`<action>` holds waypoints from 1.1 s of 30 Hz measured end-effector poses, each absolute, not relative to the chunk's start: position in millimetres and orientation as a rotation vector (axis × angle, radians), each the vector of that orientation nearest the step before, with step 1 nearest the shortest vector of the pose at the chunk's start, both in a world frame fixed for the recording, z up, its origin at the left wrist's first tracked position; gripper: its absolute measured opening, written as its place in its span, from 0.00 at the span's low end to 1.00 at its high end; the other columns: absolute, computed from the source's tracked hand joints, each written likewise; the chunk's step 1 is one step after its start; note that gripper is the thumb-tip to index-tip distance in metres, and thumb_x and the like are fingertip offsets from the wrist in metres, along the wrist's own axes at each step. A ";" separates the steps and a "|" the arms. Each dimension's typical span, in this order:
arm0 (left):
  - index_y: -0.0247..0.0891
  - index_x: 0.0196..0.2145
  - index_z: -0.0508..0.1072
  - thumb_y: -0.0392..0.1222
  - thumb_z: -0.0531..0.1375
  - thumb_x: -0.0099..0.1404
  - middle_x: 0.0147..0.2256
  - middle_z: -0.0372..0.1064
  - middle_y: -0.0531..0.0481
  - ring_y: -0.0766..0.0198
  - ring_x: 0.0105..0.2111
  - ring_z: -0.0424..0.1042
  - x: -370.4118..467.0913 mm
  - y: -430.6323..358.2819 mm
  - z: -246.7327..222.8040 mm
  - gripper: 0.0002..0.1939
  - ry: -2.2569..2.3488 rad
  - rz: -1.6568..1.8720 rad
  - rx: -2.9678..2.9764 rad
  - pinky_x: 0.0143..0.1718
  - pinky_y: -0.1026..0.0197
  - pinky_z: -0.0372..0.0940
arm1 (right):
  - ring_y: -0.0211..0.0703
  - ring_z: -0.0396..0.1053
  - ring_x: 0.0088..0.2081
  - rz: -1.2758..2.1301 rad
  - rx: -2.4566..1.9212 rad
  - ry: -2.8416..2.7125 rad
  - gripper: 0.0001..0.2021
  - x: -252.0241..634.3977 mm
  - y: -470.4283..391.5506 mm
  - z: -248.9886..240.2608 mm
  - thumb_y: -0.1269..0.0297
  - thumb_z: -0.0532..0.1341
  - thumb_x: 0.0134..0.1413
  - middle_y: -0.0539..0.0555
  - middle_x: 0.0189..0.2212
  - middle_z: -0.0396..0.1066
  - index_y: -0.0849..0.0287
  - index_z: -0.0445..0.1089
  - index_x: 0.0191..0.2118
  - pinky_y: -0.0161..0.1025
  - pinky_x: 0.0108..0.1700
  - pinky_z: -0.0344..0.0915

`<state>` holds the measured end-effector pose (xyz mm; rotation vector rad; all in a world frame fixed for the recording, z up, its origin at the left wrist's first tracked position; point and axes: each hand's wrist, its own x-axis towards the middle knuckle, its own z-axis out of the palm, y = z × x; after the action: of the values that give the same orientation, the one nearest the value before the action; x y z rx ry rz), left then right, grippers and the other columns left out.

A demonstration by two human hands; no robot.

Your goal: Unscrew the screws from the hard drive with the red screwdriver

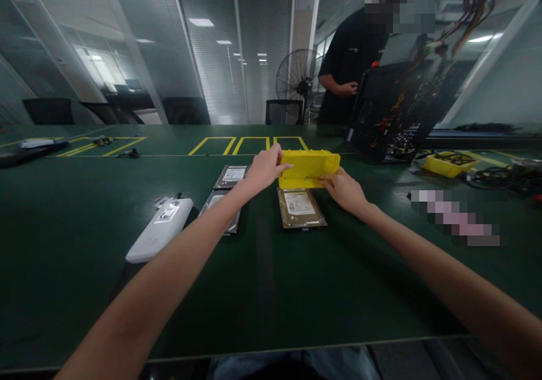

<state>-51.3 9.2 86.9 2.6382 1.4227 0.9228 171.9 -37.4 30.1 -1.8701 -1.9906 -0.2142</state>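
Over near end of right hard drive (299,208): yellow tray (309,168), tilted, left hand (266,170) and right hand (345,189) pinching opposite ends.

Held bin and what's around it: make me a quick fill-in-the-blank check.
The left hand and right hand hold a bin coloured ____. The white device lies to the ____ of the hard drives. The person across the table wears a ____ shirt.
Missing words: yellow; left; black.
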 end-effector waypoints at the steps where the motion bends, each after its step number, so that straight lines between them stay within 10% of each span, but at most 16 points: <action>1: 0.35 0.35 0.63 0.41 0.57 0.61 0.30 0.68 0.47 0.63 0.31 0.68 -51.2 9.9 85.8 0.08 1.424 0.925 2.626 0.31 0.61 0.60 | 0.52 0.69 0.39 -0.212 -1.850 -1.971 0.16 172.5 -36.1 29.1 0.58 0.52 0.58 0.60 0.46 0.65 0.56 0.74 0.44 0.46 0.36 0.67; 13: 0.36 0.34 0.63 0.44 0.62 0.58 0.31 0.69 0.47 0.60 0.33 0.70 -56.6 34.9 73.4 0.13 1.547 1.024 2.496 0.33 0.60 0.64 | 0.49 0.67 0.46 -0.191 -1.534 -1.782 0.10 182.5 -33.9 30.9 0.61 0.60 0.51 0.57 0.55 0.60 0.58 0.77 0.34 0.46 0.44 0.68; 20: 0.36 0.35 0.62 0.44 0.61 0.59 0.34 0.70 0.47 0.59 0.35 0.70 -68.4 61.5 40.1 0.12 1.686 1.009 2.409 0.33 0.61 0.63 | 0.41 0.71 0.35 0.155 -1.525 -1.830 0.11 190.2 -50.9 17.6 0.59 0.60 0.51 0.54 0.33 0.75 0.60 0.76 0.35 0.39 0.37 0.68; 33: 0.36 0.37 0.61 0.40 0.60 0.60 0.36 0.69 0.46 0.59 0.36 0.70 -63.0 59.8 20.3 0.11 1.639 1.035 2.401 0.36 0.59 0.63 | 0.40 0.70 0.38 0.187 -1.379 -2.016 0.09 176.9 -56.7 0.6 0.62 0.60 0.53 0.51 0.36 0.75 0.58 0.75 0.37 0.40 0.41 0.67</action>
<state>-63.0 59.8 20.3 2.4011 1.6387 1.0352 176.9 -56.7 0.6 -1.3794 -2.0158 0.1875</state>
